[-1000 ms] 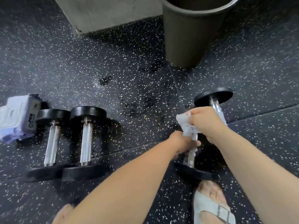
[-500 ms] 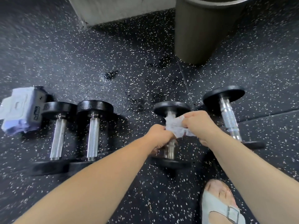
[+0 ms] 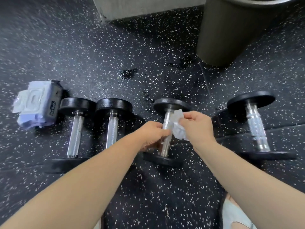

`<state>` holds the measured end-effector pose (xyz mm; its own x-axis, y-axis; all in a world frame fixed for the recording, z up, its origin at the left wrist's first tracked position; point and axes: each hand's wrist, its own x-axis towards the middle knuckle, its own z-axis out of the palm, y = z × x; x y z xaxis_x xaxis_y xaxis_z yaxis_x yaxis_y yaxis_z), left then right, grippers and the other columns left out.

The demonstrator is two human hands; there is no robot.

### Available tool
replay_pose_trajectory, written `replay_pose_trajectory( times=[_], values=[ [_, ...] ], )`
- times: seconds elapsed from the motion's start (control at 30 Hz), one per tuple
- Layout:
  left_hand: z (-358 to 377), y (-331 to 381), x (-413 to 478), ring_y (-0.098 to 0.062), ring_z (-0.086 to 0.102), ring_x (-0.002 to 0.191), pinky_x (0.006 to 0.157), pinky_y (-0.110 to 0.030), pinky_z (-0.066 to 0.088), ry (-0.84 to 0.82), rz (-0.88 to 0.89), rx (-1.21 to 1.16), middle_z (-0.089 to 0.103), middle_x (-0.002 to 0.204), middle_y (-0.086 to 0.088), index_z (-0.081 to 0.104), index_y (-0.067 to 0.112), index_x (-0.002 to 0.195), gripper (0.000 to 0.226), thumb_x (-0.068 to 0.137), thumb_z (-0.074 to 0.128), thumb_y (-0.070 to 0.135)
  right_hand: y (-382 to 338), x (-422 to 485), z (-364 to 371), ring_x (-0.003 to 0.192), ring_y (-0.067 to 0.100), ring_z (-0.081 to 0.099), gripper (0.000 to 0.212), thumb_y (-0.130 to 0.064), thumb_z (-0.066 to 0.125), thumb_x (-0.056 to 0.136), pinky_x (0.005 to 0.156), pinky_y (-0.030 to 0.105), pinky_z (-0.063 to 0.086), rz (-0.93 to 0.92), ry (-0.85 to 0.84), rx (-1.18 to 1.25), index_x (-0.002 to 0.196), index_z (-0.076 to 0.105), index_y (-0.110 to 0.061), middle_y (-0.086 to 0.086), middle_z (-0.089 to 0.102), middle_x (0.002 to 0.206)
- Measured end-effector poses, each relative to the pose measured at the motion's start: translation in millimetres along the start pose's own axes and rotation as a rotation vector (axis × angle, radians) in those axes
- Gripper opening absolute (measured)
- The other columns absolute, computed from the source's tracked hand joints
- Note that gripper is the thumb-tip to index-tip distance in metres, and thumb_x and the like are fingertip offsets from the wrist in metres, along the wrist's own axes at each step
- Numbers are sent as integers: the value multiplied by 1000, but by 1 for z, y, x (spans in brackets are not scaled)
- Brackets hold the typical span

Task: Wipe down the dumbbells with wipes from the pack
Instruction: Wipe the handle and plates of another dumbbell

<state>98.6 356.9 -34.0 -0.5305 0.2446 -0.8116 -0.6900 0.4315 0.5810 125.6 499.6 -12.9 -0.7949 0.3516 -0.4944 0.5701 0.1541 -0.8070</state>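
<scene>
Item in hand: third dumbbell from the left in a row of four, black round plates, chrome handle, near plate down on the speckled black rubber floor. Left hand: fingers curled round the middle of that handle. Right hand: thumb and fingertips pinching a crumpled white wipe, held against the right side of the handle, just below the far plate. To the left: first dumbbell and second dumbbell, lying side by side, handles parallel, far plates touching or nearly so. To the right, apart from the rest: fourth dumbbell, knurled handle, angled slightly outward. Far left, just beside the first dumbbell's far plate: pack of wipes, white and lilac with a dark side panel; open or closed, cannot tell. Beyond the row: dark wet patch on the floor; round dark bin at upper right; base of a pale concrete block at top. Bottom right: pale sandal, partly hidden behind the right forearm.
</scene>
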Motion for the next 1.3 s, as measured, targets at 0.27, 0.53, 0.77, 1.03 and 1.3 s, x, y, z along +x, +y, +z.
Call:
replay_pose_trajectory(
  times=[0.27, 0.53, 0.77, 1.03, 1.3],
  values=[
    [-21, -22, -20, -20, 61, 81, 89, -38, 53, -54, 51, 263, 73, 91, -16, 67, 17, 109, 30, 83, 69, 4, 11, 12, 30, 75, 17, 58, 13, -17, 60, 84, 57, 26, 38, -84, 138, -270, 81, 61, -30, 2, 63, 99],
    [-31, -35, -20, -11, 60, 74, 73, -20, 50, -55, 100, 227, 75, 87, 0, 72, 20, 108, 37, 84, 60, -6, 19, -15, 31, 67, 12, 46, 14, -12, 69, 79, 65, 28, 39, -157, -180, -311, 71, 59, -17, -3, 54, 77],
    [-42, -40, -21, -4, 49, 63, 62, -13, 42, -55, 127, 236, 65, 71, 9, 72, 23, 110, 33, 86, 65, 2, 17, -34, 40, 70, 8, 50, 24, -14, 74, 78, 62, 21, 41, -77, -323, -424, 66, 57, -26, -13, 52, 71],
    [-38, -37, -25, -4, 56, 70, 62, -6, 46, -74, 131, 219, 68, 84, 3, 69, 22, 115, 33, 90, 61, 2, -3, 15, 59, 75, 16, 61, 7, -12, 62, 85, 65, 27, 47, 185, 18, 167, 91, 63, -9, 5, 68, 89],
    [-32, -41, -19, -18, 64, 88, 88, -31, 54, -74, 151, 222, 74, 98, -7, 69, 28, 113, 35, 89, 62, 4, -6, 10, 59, 87, 18, 64, 22, -15, 61, 79, 74, 29, 49, 365, -188, 116, 97, 72, -8, -2, 74, 94]
  ],
)
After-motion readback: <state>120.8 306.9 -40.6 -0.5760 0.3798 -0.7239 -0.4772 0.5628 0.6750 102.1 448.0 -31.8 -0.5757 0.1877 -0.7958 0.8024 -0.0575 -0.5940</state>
